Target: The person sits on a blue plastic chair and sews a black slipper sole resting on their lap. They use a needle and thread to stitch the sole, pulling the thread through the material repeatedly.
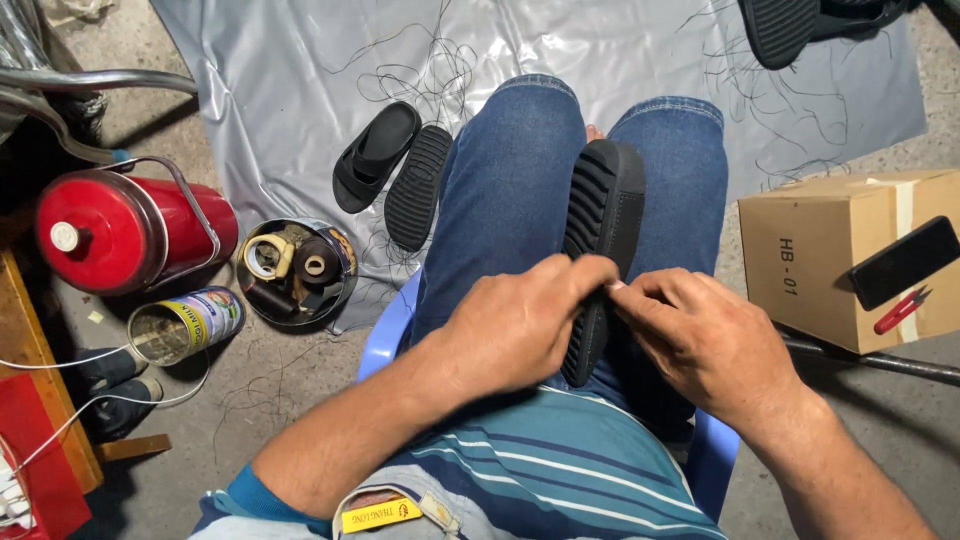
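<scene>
Grey plastic sheet (pixel 300 90) covers the concrete floor (pixel 280 400). Above the blue-jeaned lap (pixel 500 190), left hand (pixel 520 325) and right hand (pixel 700 340) both pinch the black ridged rubber sandal sole (pixel 600 210).

- The sandal (pixel 600 250) I pinch between my left hand (pixel 520 320) and right hand (pixel 700 335) looks like matt black rubber, its sole deeply ribbed.
- My jeans (pixel 510 200) are blue denim, slightly faded; my shirt (pixel 560 460) is soft striped knit cloth.
- The sheet (pixel 600 50) on the ground is grey plastic, glossy and creased.
- The flask (pixel 130 230) is shiny red, with a bare metal handle.
- The can (pixel 185 325) is metal with a glossy printed label.
- The tin (pixel 297 270) looks like dull metal.
- The box (pixel 820 260) is matt brown cardboard.
- The phone (pixel 905 262) on it is smooth and black.
- My stool (pixel 390 330) is smooth blue plastic.
- The ground is rough concrete.
</scene>
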